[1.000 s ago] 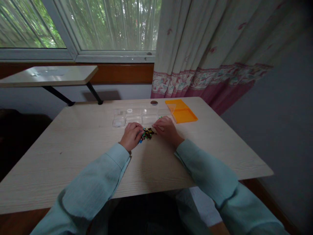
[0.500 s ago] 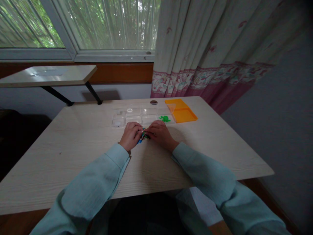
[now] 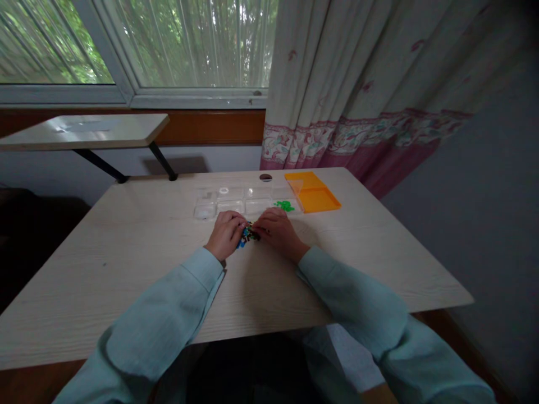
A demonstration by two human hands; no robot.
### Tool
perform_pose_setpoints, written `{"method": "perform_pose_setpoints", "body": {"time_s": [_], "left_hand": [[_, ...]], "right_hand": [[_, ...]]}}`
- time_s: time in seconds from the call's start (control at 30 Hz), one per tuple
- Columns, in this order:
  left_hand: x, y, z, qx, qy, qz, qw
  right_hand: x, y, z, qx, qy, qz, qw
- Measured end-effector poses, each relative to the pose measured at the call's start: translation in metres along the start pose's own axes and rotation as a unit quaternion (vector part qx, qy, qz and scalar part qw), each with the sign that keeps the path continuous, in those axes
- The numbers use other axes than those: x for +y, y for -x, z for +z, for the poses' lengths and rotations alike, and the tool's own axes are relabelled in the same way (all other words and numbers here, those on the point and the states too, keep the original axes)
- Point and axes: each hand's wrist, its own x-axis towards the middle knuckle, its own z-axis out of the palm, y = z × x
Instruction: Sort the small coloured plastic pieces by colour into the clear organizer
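Note:
A pile of tiny mixed-colour pieces (image 3: 249, 234), blue, dark and light ones among them, lies on the table between my hands. My left hand (image 3: 227, 233) rests at its left side, fingers curled together with the tips at the pieces. From the right, my right hand (image 3: 278, 231) reaches in with its fingers pinched at the pile's upper edge. What either set of fingertips holds is too small to make out. Just beyond the hands is a clear compartment box (image 3: 231, 206); bright green pieces (image 3: 284, 206) sit in its front right compartment.
An orange tray-like piece (image 3: 319, 197) lies at the right end of the clear box. Behind the box is a dark round spot (image 3: 265, 178) in the table (image 3: 160, 264). A raised shelf (image 3: 105, 132) on black legs stands at the back left, and a curtain (image 3: 328, 101) hangs behind.
My fingertips have drawn slightly apart, and more of the pile shows between them. Both hands stay in nearly the same place; the box and green pieces have not moved.

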Motion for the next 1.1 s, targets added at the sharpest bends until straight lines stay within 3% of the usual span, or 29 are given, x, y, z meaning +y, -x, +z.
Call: {"method": "perform_pose_setpoints", "body": {"time_s": [0.13,0.27,0.37,1.1], "left_hand": [[-0.001,0.000,-0.002,0.025,-0.013,-0.027,0.999],[-0.002,0.001,-0.003,0.064,-0.018,-0.042,0.997],[-0.002,0.001,-0.003,0.060,-0.015,-0.042,0.997],[-0.004,0.001,-0.003,0.054,-0.012,-0.035,0.998]], "right_hand": [[0.029,0.003,-0.013,0.048,0.030,0.067,0.996],[0.069,0.011,-0.028,0.101,0.090,0.171,0.976],[0.086,0.016,-0.032,0.115,0.123,0.216,0.962],[0.088,0.017,-0.027,0.108,0.144,0.222,0.958]]}}
